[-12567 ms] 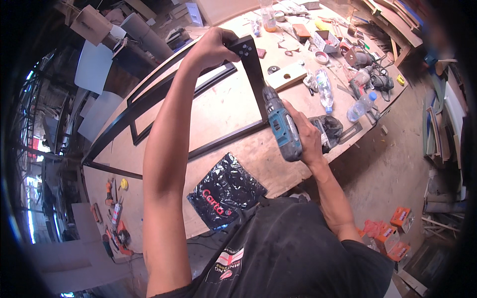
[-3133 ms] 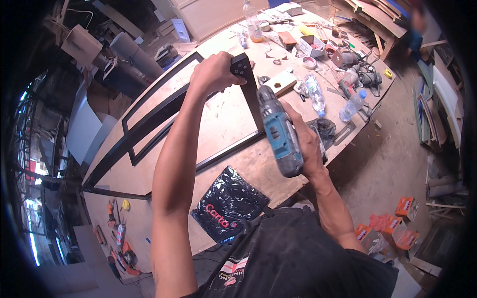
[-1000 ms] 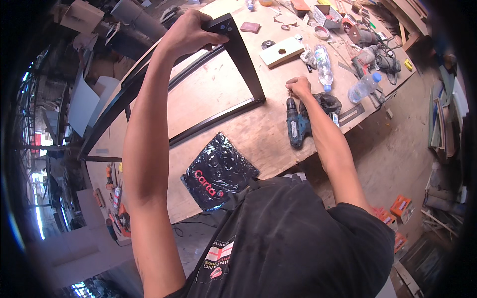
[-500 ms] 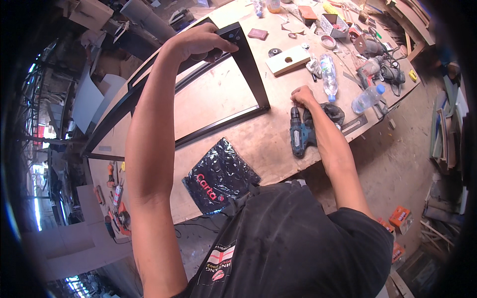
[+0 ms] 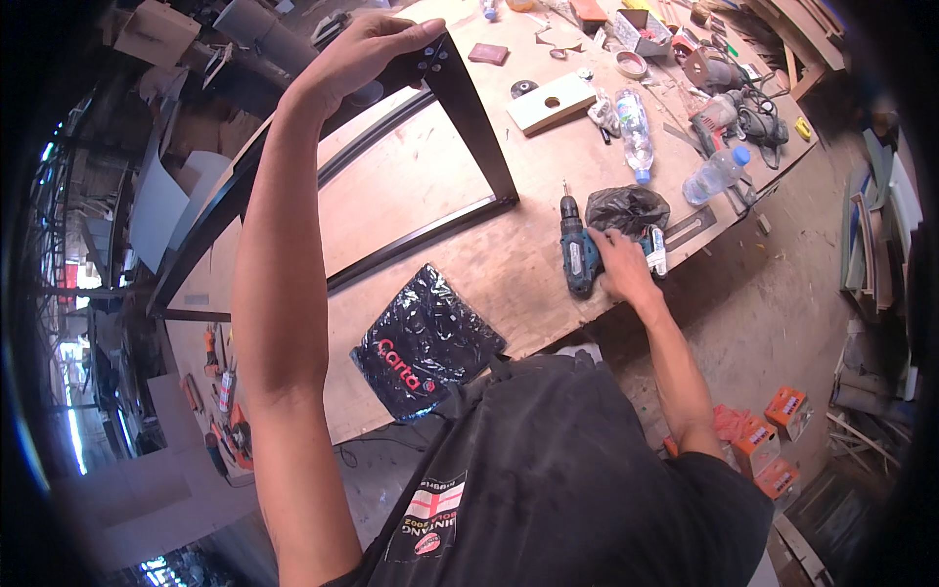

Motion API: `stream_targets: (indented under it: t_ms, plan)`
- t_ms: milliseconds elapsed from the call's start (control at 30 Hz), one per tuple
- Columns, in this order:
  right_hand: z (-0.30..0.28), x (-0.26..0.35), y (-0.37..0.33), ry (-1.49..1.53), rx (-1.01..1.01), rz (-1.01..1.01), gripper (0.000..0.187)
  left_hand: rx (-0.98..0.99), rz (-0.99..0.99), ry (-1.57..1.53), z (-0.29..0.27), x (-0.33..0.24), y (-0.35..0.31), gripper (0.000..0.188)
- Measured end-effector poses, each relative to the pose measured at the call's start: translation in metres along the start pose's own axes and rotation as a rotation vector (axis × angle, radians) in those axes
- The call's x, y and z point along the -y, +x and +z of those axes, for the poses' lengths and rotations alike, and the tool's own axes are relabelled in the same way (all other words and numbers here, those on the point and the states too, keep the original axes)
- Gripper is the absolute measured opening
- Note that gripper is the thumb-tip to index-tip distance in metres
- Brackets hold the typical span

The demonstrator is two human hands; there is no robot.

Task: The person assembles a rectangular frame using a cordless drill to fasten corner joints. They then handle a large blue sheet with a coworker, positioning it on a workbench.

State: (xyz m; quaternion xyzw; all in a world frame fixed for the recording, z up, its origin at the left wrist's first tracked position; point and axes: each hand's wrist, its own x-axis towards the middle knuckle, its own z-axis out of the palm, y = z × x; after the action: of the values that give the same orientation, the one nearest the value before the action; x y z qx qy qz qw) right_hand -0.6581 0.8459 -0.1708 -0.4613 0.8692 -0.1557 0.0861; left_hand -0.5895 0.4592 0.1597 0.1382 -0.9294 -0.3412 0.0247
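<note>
Black frame [image 5: 473, 127] stayed clasped under the left hand [image 5: 360, 57]; the right hand [image 5: 624, 269] shifted from bit [image 5: 564, 188] onto drill [image 5: 575, 259], grip unclear.

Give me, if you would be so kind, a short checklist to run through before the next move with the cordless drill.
1. Left hand on the black frame: ok, it is over the raised near corner.
2. Right hand at the cordless drill: ok, it is at the grip.
3. Fingers closed firmly around that grip: cannot tell.
4. Bit in the chuck: ok, one sticks out of the nose; how tightly it sits cannot be seen.
5. Space beside the drill clear: not ok, a crumpled black plastic bag lies close to it.
</note>
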Motion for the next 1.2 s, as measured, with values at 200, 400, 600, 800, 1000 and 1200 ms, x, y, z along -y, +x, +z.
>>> stream_targets:
  t_ms: [200,400,600,800,1000,1200]
  plan:
    - [0.02,-0.02,0.016,-0.219,0.099,-0.071,0.111,0.0,0.084,-0.111,0.003,0.012,0.012,0.05]
    - [-0.015,0.014,0.014,-0.18,0.074,-0.059,0.099,-0.064,0.059,-0.076,0.003,0.014,0.01,0.06]
    - [-0.068,0.074,0.0,0.141,-0.244,-0.031,0.089,-0.052,0.045,-0.03,0.006,0.008,0.016,0.054]
    - [-0.133,0.158,0.004,0.708,-0.661,-0.157,0.067,-0.06,0.045,0.048,0.002,0.007,0.016,0.061]
    - [-0.145,0.196,0.032,0.97,-0.755,-0.205,0.064,-0.043,0.063,0.019,0.001,0.011,0.02,0.061]
    - [-0.145,0.205,0.053,0.868,-0.854,-0.309,0.065,-0.028,0.059,-0.04,0.002,0.012,0.022,0.06]
